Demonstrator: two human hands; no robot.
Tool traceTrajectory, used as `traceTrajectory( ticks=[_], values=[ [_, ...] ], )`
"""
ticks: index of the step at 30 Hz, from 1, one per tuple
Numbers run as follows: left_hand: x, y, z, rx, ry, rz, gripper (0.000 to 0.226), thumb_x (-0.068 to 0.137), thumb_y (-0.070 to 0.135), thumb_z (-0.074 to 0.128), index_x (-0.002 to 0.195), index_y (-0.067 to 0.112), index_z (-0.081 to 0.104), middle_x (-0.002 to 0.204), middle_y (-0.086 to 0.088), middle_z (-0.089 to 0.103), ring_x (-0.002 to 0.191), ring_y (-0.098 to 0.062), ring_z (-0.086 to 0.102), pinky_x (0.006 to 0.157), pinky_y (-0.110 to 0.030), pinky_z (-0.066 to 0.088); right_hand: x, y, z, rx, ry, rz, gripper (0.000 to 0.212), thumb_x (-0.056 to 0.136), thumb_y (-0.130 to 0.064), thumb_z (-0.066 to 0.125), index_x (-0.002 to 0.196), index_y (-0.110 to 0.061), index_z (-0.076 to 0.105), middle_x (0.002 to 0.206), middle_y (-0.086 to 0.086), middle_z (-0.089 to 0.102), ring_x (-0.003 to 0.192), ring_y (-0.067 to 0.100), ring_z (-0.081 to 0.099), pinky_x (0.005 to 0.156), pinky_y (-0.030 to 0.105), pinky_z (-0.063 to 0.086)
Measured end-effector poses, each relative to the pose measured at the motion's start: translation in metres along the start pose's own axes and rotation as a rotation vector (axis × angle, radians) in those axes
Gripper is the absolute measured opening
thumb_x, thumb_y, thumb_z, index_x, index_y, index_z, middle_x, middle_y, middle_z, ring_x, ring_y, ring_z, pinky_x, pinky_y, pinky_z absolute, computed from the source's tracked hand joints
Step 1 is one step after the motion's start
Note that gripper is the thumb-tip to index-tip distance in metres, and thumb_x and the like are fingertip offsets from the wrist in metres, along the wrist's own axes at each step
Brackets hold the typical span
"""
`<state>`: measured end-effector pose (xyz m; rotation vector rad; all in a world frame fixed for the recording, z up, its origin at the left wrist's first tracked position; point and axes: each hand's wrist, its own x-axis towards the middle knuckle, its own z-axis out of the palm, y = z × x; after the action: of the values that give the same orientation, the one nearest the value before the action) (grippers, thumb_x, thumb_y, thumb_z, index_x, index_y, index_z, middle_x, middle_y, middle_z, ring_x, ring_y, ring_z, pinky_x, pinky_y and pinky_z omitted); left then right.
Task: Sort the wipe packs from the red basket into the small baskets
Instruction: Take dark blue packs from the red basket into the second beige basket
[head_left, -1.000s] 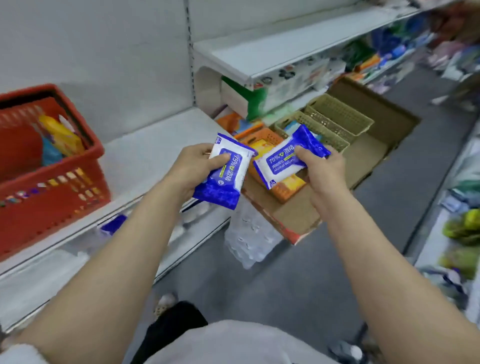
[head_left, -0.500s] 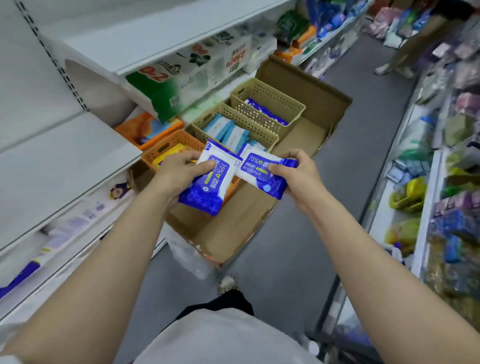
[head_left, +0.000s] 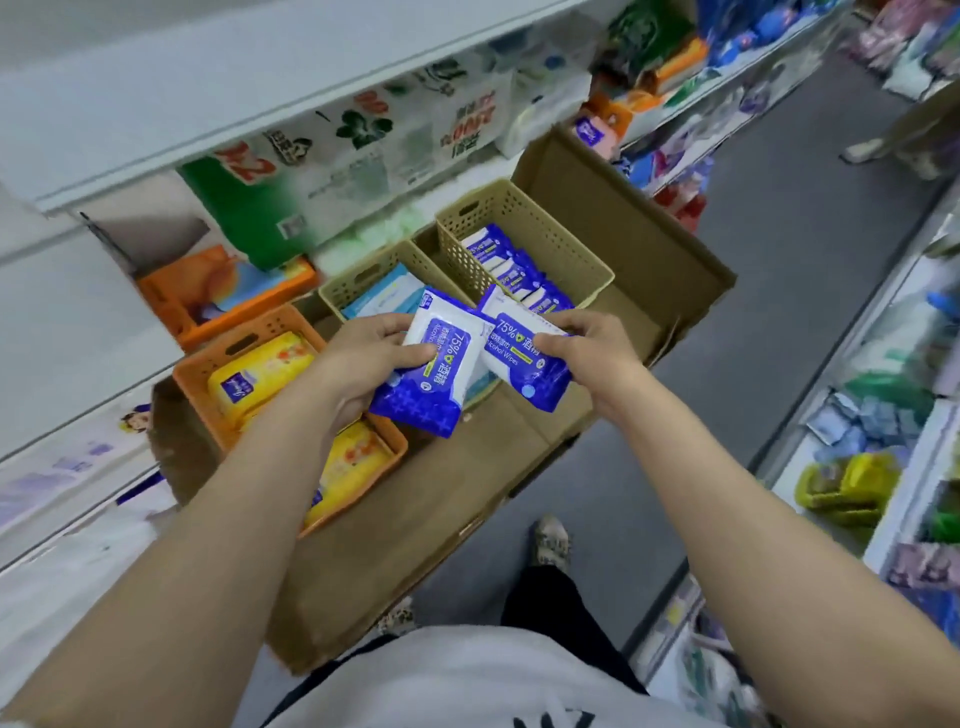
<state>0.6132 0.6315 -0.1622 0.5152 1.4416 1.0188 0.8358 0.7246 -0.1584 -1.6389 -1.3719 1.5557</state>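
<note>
The left hand (head_left: 363, 364) and right hand (head_left: 587, 348) each grip a blue-and-white wipe pack (head_left: 431, 374) (head_left: 524, 353), edges overlapping, above a cardboard box (head_left: 649, 244). In it stand an orange basket (head_left: 234, 338) of yellow packs and two beige baskets (head_left: 363, 275) (head_left: 519, 208), the far one holding matching blue packs.

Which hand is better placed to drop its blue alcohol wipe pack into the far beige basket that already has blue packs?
Probably the right hand: its pack hangs right beside the far beige basket. The left hand sits farther off.
</note>
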Motion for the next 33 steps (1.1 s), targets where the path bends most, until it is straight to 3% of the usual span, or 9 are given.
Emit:
traceTrajectory(
  ticks=[4,10,13,17,21,25,27,30,33],
  values=[
    [0.046,0.009,0.024,-0.027,0.195,-0.008,0.025,0.084,0.002,0.072,0.105,0.008,0.060,0.092,-0.009,0.074,0.065,-0.013,0.071,0.054,-0.024,0.056,0.079,-0.007,-0.020,-0.114,-0.171,-0.025,0.024,0.083,0.006,0.069,0.086,-0.018,0.069,0.090,0.007,0.072,0.066,0.012,0.070,0.064,0.025,0.058],
    [0.102,0.017,0.084,-0.180,0.441,-0.057,0.027,0.082,0.003,0.074,0.104,0.010,0.061,0.092,-0.012,0.072,0.068,-0.021,0.070,0.065,-0.034,0.059,0.201,-0.027,-0.067,-0.264,-0.363,0.003,0.022,0.084,0.001,0.071,0.097,-0.017,0.070,0.099,0.007,0.073,0.078,0.018,0.073,0.067,0.034,0.061],
    [0.120,0.014,0.110,-0.239,0.524,-0.091,0.023,0.080,0.007,0.077,0.097,0.013,0.063,0.083,-0.008,0.075,0.064,-0.017,0.073,0.052,-0.027,0.058,0.251,-0.040,-0.079,-0.382,-0.398,-0.055,0.022,0.085,-0.003,0.073,0.101,-0.017,0.070,0.104,0.008,0.073,0.087,0.022,0.073,0.078,0.040,0.061],
    [0.133,0.008,0.118,-0.266,0.650,-0.168,0.035,0.076,0.021,0.082,0.106,0.020,0.064,0.096,-0.005,0.075,0.081,-0.020,0.075,0.061,-0.031,0.059,0.304,-0.053,-0.062,-0.484,-0.470,-0.102,0.020,0.084,-0.010,0.075,0.089,-0.028,0.069,0.103,0.004,0.072,0.089,0.018,0.072,0.078,0.039,0.061],
    [0.151,0.012,0.114,-0.325,0.704,-0.202,0.045,0.076,0.022,0.083,0.115,0.019,0.062,0.102,-0.005,0.073,0.085,-0.021,0.074,0.068,-0.034,0.060,0.347,-0.062,-0.029,-0.596,-0.536,-0.112,0.019,0.085,-0.012,0.076,0.090,-0.029,0.069,0.094,-0.002,0.071,0.078,0.008,0.070,0.066,0.026,0.059],
    [0.171,0.015,0.101,-0.345,0.715,-0.179,0.042,0.078,0.021,0.082,0.115,0.015,0.063,0.105,-0.008,0.073,0.087,-0.023,0.074,0.078,-0.041,0.060,0.383,-0.064,0.006,-0.723,-0.623,-0.188,0.028,0.086,-0.013,0.073,0.113,-0.019,0.071,0.099,-0.003,0.068,0.090,0.013,0.068,0.080,0.032,0.059],
    [0.180,0.015,0.094,-0.357,0.713,-0.184,0.041,0.078,0.022,0.081,0.114,0.015,0.064,0.105,-0.008,0.073,0.090,-0.024,0.073,0.082,-0.044,0.059,0.394,-0.063,0.021,-0.809,-0.656,-0.215,0.031,0.087,-0.016,0.073,0.117,-0.019,0.069,0.104,-0.003,0.066,0.092,0.011,0.065,0.077,0.029,0.057],
    [0.191,0.014,0.085,-0.378,0.725,-0.181,0.030,0.078,0.022,0.081,0.102,0.018,0.066,0.101,-0.006,0.074,0.086,-0.022,0.074,0.076,-0.040,0.060,0.408,-0.060,0.038,-0.889,-0.713,-0.241,0.035,0.089,-0.018,0.071,0.123,-0.018,0.066,0.110,-0.002,0.064,0.086,0.006,0.062,0.066,0.021,0.051],
    [0.200,0.013,0.077,-0.382,0.731,-0.180,0.028,0.078,0.023,0.081,0.100,0.019,0.065,0.099,-0.004,0.075,0.081,-0.018,0.074,0.063,-0.031,0.058,0.418,-0.052,0.049,-0.971,-0.718,-0.383,0.031,0.090,-0.015,0.070,0.121,-0.014,0.068,0.120,0.005,0.066,0.094,0.011,0.060,0.074,0.022,0.050]
  ],
)
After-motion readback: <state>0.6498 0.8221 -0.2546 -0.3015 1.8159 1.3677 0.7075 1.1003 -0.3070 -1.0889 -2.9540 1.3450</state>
